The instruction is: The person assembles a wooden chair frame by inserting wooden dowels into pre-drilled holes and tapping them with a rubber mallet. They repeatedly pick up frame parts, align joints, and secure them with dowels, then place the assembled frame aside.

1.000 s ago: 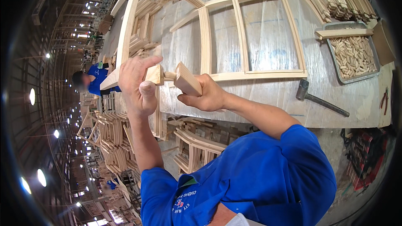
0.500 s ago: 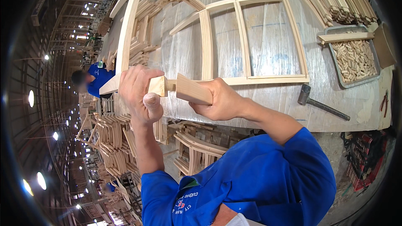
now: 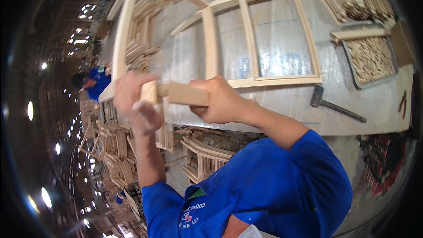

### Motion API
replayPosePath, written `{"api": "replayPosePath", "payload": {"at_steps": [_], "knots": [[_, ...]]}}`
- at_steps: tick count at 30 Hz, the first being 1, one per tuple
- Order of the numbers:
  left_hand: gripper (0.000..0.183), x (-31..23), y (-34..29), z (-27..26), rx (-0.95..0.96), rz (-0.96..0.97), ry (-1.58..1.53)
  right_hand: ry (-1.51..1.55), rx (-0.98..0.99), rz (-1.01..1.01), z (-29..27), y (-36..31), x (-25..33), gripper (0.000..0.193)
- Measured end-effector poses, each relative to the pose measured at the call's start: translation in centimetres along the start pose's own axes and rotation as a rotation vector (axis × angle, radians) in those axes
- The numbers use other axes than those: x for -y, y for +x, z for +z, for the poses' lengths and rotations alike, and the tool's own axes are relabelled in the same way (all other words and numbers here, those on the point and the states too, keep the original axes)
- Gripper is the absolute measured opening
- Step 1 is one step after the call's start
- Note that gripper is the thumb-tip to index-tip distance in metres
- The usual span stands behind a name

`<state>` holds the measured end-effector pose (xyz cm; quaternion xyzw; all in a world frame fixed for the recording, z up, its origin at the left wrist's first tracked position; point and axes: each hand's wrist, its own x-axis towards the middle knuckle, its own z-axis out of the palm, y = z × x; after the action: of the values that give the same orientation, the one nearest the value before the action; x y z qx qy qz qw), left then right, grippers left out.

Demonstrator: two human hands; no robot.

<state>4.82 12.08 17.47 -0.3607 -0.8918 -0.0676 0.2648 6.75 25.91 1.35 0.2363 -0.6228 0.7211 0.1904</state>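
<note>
A bright-blue, short-sleeved cloth shirt (image 3: 282, 185) is worn, with its left sleeve (image 3: 161, 200) and right sleeve (image 3: 324, 161) cut short and the forearms (image 3: 150, 158) left bare. The chest is marked by curved white lettering (image 3: 200, 206) around a small red-and-white emblem (image 3: 187, 217). A dark-green patch (image 3: 199, 192) is shown at a folded edge. On the blurred left hand (image 3: 134, 101), the thumb tip (image 3: 142, 107) seems to be wrapped in something pale.

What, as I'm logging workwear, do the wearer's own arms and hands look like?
Short, bright blue sleeves cover the upper arms; both forearms are bare. The left hand and right hand wear no gloves, and no watch shows. The left thumb may have a pale wrap, though it is blurred.
</note>
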Motion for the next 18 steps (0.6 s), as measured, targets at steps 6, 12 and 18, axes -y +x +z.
{"api": "replayPosePath", "payload": {"at_steps": [6, 12, 18], "knots": [[0.056, -4.7, -1.9, 3.2, -0.268, 0.009, 0.048, -0.048, -0.032, 0.101, -0.5, -1.1, 0.3, 0.021], [0.045, -4.5, -2.9, 3.8, -0.278, -0.133, -0.084, -0.049, -0.148, 0.038, -0.7, -2.5, 0.1, 0.026], [0.048, -4.5, -3.0, 3.8, -0.376, -0.022, 0.033, -0.245, -0.191, 0.225, -1.4, -12.3, -11.0, 0.026]]}}
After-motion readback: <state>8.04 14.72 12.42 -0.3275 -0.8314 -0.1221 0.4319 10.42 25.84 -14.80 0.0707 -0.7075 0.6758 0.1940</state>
